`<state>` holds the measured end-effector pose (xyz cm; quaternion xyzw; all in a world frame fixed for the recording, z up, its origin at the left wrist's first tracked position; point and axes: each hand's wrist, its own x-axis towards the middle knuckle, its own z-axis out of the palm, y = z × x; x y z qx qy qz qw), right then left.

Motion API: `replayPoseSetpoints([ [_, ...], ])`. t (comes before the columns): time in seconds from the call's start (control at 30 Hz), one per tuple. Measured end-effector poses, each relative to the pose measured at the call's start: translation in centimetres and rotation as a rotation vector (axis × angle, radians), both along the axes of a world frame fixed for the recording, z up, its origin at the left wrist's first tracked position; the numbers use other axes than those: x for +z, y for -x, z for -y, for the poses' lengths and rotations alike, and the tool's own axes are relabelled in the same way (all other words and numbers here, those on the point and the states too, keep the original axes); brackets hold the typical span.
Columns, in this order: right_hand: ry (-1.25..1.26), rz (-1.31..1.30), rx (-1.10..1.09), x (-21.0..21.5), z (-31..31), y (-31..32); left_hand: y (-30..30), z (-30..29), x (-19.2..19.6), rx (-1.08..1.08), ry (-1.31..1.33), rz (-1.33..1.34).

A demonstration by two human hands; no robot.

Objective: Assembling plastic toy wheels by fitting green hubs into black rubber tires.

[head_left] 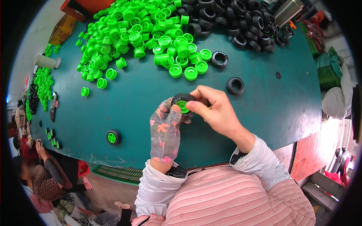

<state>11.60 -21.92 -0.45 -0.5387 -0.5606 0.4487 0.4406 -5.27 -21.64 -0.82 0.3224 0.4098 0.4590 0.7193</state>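
Note:
Between my two hands is a small toy wheel (182, 105), a black rubber tyre with a green plastic rim inside it. My left hand (166, 126), in a grey glove with a flower pattern, is closed around the tyre's left side, its thumb on the front. My bare right hand (213, 109) grips the right side, with the thumb pressing against the green rim. Its other fingers are partly hidden behind the tyre. One loose black tyre (235, 86) lies to the right of my right hand. A fitted wheel (113, 137) rests on the table at left.
A big heap of green rims (124, 34) covers the far middle of the green table (151, 79). Black tyres (241, 22) are piled at far right, near a metal flask (288, 13). At the left, a co-worker (47, 169) sits beside several fitted wheels (52, 137).

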Motion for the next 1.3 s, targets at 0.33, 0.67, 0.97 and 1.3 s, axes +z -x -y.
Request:
replayPoseSetpoints([
  [0.33, 0.086, -0.026, 0.061, -0.2, 0.2, -0.5, -0.7, 0.0, 0.7, 0.122, 0.03, -0.045],
  [0.67, 0.324, -0.334, 0.015, 0.6, 0.0, -0.6, -0.7, -0.2, 1.3, 0.082, 0.078, -0.018],
  [0.97, 0.375, -0.432, 0.007, 0.2, 0.3, -0.8, 0.4, 0.2, 0.7, 0.046, 0.09, -0.049],
  [1.3, 0.38, -0.443, 0.001, 0.0, 0.3, -0.6, 0.4, 0.3, -0.5, -0.022, 0.101, 0.133],
])
